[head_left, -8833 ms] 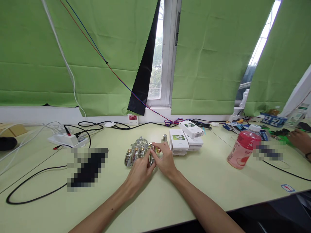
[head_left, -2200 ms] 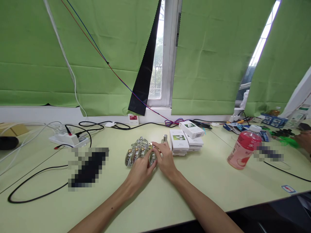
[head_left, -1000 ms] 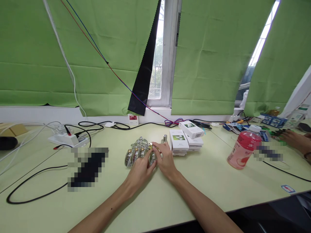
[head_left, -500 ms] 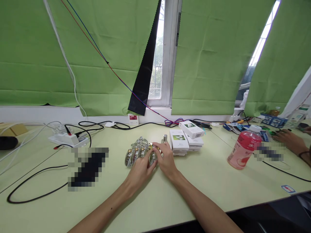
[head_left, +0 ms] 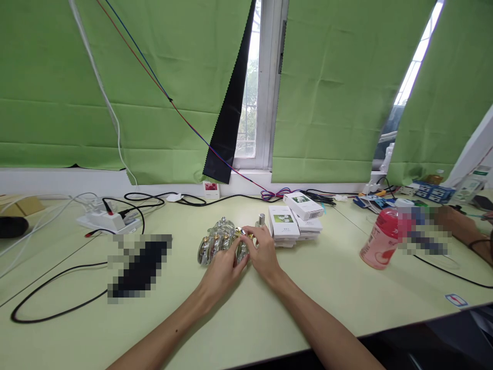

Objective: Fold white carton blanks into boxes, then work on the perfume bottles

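Observation:
Several clear glass perfume bottles [head_left: 215,245] with metallic necks stand close together on the table in front of me. My left hand [head_left: 223,267] is closed around the nearest right-hand bottle [head_left: 241,251], mostly hidden by the fingers. Bent over the same bottle, my right hand [head_left: 262,253] pinches at its shiny gold and silver top [head_left: 240,232] with thumb and fingertips. Just behind the right hand, a bottle with a silver cylindrical top [head_left: 262,219] stands upright, its lower part hidden.
White boxes with green pictures [head_left: 284,223] are stacked right of my hands. A pink bottle [head_left: 379,241] stands farther right, near a co-worker's partly blurred hand [head_left: 456,223]. At left are a pixelated dark object [head_left: 140,270], a looping black cable [head_left: 46,319] and a power strip [head_left: 111,222].
My hands stay on the same bottle, with only a slight shift of the right fingers over its top. At far right the co-worker's hand has moved a little.

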The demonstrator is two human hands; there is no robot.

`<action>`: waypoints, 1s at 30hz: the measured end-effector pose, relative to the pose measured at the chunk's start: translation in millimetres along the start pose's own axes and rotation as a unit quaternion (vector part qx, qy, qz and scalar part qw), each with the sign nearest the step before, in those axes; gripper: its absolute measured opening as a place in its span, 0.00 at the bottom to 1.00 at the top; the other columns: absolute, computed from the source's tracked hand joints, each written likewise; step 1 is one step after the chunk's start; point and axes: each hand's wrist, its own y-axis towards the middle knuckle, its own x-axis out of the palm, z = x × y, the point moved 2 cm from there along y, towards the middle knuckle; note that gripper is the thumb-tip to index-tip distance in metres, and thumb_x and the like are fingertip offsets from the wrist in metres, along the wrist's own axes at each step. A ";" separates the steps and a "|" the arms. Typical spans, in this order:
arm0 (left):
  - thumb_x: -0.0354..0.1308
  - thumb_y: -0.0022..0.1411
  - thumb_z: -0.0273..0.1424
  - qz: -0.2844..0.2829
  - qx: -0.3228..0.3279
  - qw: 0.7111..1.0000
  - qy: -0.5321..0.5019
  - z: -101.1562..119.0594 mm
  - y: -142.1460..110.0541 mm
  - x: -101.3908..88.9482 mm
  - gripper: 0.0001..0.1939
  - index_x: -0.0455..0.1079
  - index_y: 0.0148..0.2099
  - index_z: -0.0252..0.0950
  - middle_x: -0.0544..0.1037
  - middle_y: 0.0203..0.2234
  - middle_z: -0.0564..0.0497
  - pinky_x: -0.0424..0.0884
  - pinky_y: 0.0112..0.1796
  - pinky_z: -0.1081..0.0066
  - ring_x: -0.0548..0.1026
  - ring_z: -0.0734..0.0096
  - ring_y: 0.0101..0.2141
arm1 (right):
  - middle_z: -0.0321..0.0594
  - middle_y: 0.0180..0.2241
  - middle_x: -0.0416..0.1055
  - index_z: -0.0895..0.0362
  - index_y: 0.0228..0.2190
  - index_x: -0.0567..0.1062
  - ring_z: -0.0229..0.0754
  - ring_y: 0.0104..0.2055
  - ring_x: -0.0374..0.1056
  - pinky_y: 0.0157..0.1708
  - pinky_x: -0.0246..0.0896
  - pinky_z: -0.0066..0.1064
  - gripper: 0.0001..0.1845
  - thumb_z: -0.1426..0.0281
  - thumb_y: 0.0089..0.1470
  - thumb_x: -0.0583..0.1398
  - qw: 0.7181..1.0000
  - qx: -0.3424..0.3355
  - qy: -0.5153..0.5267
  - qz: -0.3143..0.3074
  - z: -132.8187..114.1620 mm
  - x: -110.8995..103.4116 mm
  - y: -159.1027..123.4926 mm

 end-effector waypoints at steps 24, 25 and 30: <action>0.49 0.66 0.40 -0.005 -0.006 1.000 -0.006 2.7 -0.2 -1.6 0.30 0.59 0.67 0.34 0.72 0.19 0.55 0.62 0.27 0.71 0.69 0.67 0.20 | 0.41 0.40 0.77 0.55 0.42 0.77 0.46 0.45 0.67 0.42 0.64 0.38 0.12 0.68 0.66 0.54 0.996 0.055 0.064 -0.016 0.5 0.8 0.8; 0.49 0.66 0.40 -0.004 -0.005 1.000 -0.006 2.4 0.0 -1.4 0.30 0.59 0.67 0.34 0.72 0.19 0.56 0.62 0.27 0.71 0.69 0.67 0.20 | 0.42 0.40 0.77 0.55 0.42 0.77 0.47 0.45 0.67 0.42 0.64 0.38 0.11 0.68 0.65 0.54 0.996 0.057 0.064 -0.016 0.6 0.8 1.1; 0.49 0.66 0.40 -0.007 -0.007 1.000 -0.004 0.5 0.4 -0.3 0.30 0.59 0.67 0.34 0.71 0.19 0.56 0.61 0.28 0.71 0.69 0.67 0.21 | 0.41 0.39 0.77 0.54 0.41 0.76 0.47 0.45 0.66 0.42 0.64 0.38 0.10 0.69 0.65 0.55 0.996 0.060 0.066 -0.017 0.1 0.8 2.1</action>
